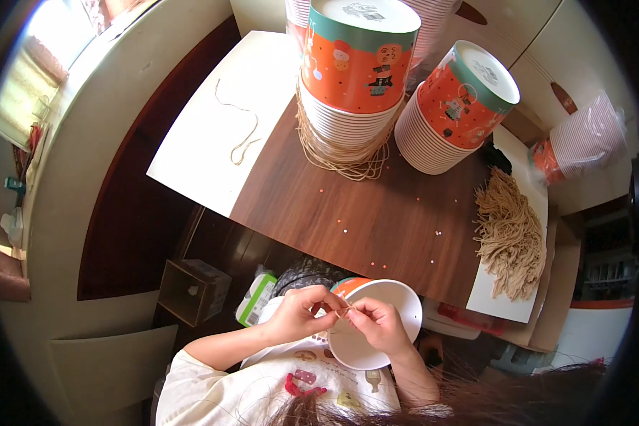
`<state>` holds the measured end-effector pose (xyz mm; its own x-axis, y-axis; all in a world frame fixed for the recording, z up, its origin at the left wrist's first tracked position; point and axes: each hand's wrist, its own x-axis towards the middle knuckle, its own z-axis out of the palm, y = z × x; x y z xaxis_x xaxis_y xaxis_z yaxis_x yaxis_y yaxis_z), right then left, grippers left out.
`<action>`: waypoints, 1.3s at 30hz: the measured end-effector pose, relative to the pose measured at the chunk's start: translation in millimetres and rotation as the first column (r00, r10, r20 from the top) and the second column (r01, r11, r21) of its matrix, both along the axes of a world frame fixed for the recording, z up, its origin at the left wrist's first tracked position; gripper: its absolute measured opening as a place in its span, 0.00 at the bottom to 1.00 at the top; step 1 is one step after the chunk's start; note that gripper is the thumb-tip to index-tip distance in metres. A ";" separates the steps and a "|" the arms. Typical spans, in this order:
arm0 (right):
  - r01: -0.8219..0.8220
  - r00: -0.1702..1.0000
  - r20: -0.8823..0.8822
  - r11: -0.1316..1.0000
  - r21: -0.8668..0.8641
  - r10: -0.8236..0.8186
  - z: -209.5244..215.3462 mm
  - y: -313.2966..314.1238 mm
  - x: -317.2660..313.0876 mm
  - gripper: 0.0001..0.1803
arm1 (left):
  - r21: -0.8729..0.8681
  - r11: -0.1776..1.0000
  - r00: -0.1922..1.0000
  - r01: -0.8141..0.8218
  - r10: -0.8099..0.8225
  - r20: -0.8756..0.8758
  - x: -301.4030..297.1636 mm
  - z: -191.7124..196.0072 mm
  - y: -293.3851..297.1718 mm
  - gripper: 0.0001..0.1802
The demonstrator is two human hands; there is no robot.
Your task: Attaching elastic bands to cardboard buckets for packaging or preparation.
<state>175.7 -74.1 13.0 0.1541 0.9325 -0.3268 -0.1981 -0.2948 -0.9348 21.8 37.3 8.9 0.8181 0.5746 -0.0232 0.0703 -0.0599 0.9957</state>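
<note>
In my lap rests a round paper bucket [397,310], white inside and orange outside, its opening turned up toward me. My left hand [302,314] is over the left side of its rim, thumb and fingers pinching a thin tan cord [343,311]. From the right, my right hand [378,325] pinches the same cord, so the fingertips of both hands nearly meet. Whether the cord passes through the bucket's wall is hidden by my fingers.
On the brown table [319,227] stand two upside-down bucket stacks [358,71], [458,106], cords looped round the taller. A bundle of tan cords [511,234] lies at right, a single cord [248,131] at left. A cardboard box [192,290] sits below left.
</note>
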 end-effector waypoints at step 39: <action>0.123 0.981 -0.171 0.979 0.163 -0.095 3.3 3.4 0.3 0.05 | -0.671 0.728 0.986 0.138 -0.037 0.162 3.2 1.5 11.9 0.08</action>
